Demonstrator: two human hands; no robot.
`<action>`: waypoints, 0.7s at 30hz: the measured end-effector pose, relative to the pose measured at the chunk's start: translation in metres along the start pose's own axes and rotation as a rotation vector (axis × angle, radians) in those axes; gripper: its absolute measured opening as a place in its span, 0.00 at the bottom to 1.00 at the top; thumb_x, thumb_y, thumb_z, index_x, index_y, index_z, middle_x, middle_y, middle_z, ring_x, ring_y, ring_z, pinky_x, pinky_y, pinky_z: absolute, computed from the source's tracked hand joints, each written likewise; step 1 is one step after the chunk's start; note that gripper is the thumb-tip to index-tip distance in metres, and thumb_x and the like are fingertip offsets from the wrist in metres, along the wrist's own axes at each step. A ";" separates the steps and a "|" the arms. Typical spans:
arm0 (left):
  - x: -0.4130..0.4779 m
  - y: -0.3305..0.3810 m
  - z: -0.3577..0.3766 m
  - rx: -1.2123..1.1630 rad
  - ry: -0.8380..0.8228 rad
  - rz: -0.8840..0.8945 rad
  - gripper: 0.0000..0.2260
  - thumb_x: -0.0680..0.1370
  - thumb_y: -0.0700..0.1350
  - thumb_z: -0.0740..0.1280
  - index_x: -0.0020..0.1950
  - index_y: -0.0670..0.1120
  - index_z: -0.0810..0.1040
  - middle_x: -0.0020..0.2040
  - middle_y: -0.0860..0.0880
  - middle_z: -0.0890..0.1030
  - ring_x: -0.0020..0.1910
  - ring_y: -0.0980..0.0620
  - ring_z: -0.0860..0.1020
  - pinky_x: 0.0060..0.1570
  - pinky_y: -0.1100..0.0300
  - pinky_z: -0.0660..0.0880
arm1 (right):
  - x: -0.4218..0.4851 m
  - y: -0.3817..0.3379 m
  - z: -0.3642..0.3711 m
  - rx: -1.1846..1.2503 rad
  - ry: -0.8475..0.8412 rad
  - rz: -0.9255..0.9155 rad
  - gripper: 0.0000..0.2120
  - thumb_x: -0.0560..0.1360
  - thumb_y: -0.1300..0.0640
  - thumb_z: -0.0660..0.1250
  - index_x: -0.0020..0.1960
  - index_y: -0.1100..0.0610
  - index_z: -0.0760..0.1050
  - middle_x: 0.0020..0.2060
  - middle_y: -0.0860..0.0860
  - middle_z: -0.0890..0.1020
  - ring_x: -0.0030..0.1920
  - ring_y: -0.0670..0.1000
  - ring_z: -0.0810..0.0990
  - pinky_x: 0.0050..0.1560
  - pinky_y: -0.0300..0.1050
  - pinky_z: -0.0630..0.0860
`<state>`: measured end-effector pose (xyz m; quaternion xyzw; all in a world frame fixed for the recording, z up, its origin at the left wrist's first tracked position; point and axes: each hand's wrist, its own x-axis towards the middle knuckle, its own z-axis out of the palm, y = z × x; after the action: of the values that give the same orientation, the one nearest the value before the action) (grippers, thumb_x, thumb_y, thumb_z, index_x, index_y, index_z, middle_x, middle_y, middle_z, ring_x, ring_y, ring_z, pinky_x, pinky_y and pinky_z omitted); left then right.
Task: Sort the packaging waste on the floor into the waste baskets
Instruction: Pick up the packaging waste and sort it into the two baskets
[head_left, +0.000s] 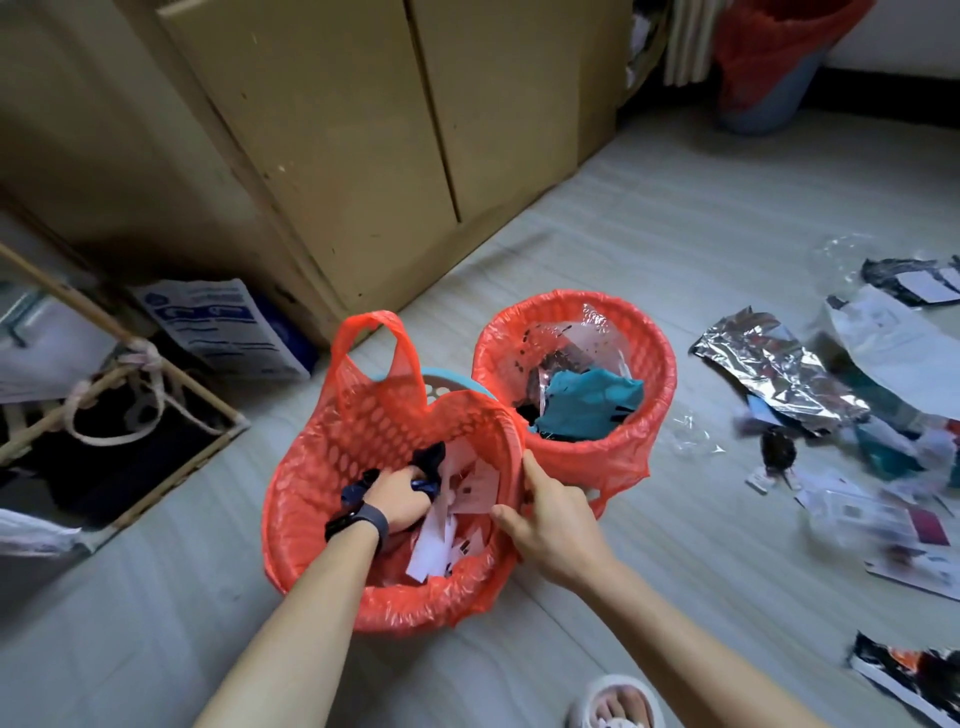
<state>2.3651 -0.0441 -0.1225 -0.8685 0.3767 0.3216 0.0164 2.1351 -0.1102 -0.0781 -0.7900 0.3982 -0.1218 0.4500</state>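
Two hands meet at the near basket (306, 525): the left hand (397, 501) clutches a dark wrapper (430, 458) inside it, and the right hand (550, 519) pinches its red liner (402, 358) at the rim. Just behind stands the far basket (652, 364), and loose packaging waste (779, 371) litters the floor (623, 234) to its right.

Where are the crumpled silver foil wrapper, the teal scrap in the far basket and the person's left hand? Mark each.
silver foil wrapper (779, 378), head view, middle of the crumpled sheet.
teal scrap (587, 408), head view, its flat centre.
left hand (397, 501), head view, back of the hand, gripping a dark wrapper.
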 end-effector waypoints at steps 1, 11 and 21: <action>-0.004 -0.004 -0.005 -0.024 0.023 -0.014 0.20 0.63 0.54 0.61 0.53 0.53 0.79 0.58 0.40 0.79 0.57 0.38 0.77 0.53 0.55 0.72 | 0.000 0.000 0.001 0.002 -0.003 0.013 0.29 0.74 0.46 0.67 0.72 0.48 0.63 0.58 0.52 0.83 0.57 0.60 0.81 0.55 0.54 0.78; -0.074 0.005 -0.055 -0.081 0.188 0.141 0.17 0.76 0.44 0.65 0.64 0.52 0.77 0.65 0.47 0.74 0.65 0.48 0.73 0.65 0.60 0.67 | -0.003 -0.008 -0.006 -0.065 -0.057 0.117 0.28 0.75 0.40 0.67 0.71 0.49 0.69 0.59 0.50 0.83 0.57 0.56 0.82 0.57 0.50 0.78; -0.153 0.107 -0.059 0.050 0.333 0.529 0.16 0.75 0.47 0.60 0.62 0.56 0.77 0.60 0.53 0.79 0.62 0.51 0.75 0.64 0.52 0.71 | -0.057 -0.012 -0.091 -0.305 -0.026 -0.029 0.16 0.75 0.54 0.65 0.62 0.54 0.77 0.57 0.55 0.83 0.58 0.58 0.80 0.56 0.47 0.75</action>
<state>2.2482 -0.0380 0.0346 -0.7806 0.5947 0.1586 -0.1086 2.0538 -0.1205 -0.0074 -0.8563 0.3949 -0.0561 0.3281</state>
